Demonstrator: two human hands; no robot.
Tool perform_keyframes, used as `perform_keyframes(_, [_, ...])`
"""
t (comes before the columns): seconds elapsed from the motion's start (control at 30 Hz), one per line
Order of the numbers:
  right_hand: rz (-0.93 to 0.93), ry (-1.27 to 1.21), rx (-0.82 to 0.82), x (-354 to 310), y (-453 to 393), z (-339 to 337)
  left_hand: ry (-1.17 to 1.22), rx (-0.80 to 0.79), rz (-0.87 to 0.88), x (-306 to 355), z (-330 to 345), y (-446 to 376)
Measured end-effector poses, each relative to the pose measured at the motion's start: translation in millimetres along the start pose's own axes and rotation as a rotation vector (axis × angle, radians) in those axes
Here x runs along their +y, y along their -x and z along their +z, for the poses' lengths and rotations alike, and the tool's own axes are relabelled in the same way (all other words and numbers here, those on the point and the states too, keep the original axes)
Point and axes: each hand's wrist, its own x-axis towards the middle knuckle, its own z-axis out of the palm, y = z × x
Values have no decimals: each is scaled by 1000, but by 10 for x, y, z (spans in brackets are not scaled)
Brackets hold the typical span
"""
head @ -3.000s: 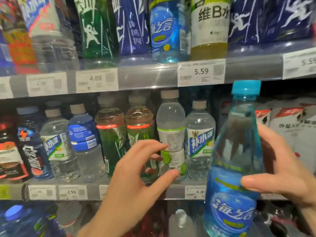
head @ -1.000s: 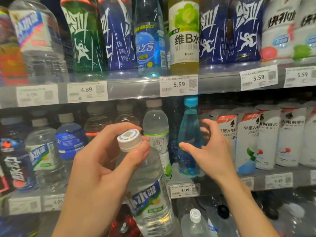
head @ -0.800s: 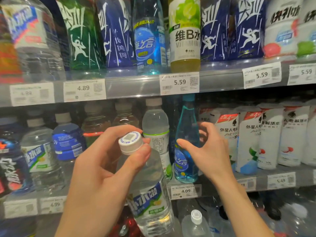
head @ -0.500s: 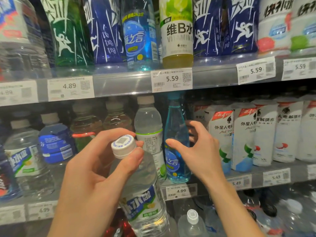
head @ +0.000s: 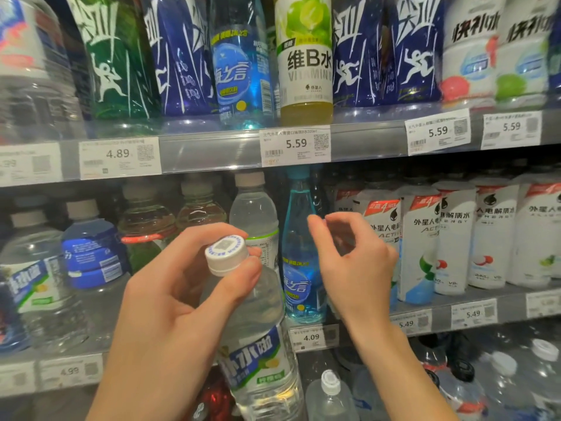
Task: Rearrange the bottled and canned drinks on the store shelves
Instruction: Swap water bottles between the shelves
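My left hand (head: 170, 302) grips a clear water bottle (head: 258, 338) by its neck, just under the white cap, in front of the middle shelf. The bottle carries a blue and green label and leans slightly. A tall light-blue bottle (head: 302, 262) with a blue cap stands on the middle shelf (head: 425, 308), between a clear bottle with a beige cap (head: 255, 208) and white labelled bottles (head: 419, 244). My right hand (head: 355, 262) hovers just right of the blue bottle, fingers curled and apart, holding nothing.
The upper shelf (head: 212, 150) holds green, blue and yellow-green bottles behind price tags. More clear, blue and green bottles (head: 91, 256) fill the middle shelf's left side. Capped bottles (head: 331, 396) crowd the bottom shelf below my hands.
My right hand set the light-blue bottle on the middle shelf, let go and drew back slightly. My left hand took the clear water bottle off the shelf and keeps holding it.
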Motion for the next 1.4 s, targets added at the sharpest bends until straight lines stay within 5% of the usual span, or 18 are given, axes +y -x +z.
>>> perform_keyframes(0.07, [-160,-27,17,-138,-7,-61,-6,-7,-13,29,-27,-13])
perform_keyframes(0.13, [-186,-127,-149,-265,-25,-127,4,-5,-8,62,-50,-24])
perform_keyframes(0.3, [64,-489,-1078,-513,-61,-314,-38,-17,0,125,-98,-48])
perform_keyframes(0.4, [148,-501,-1311,-570,-27,-373,-59,-7,-7,169,-137,-41])
perform_keyframes(0.6, [0,-329,-1103,-693,54,-300,-67,-24,16,250,-189,-18])
perform_keyframes(1.03, [-1,-641,-865,-801,46,-261,79,-431,-191,190,-429,70])
perform_keyframes(1.4, [144,-681,-931,-828,158,6,-39,-235,-258,233,-626,208])
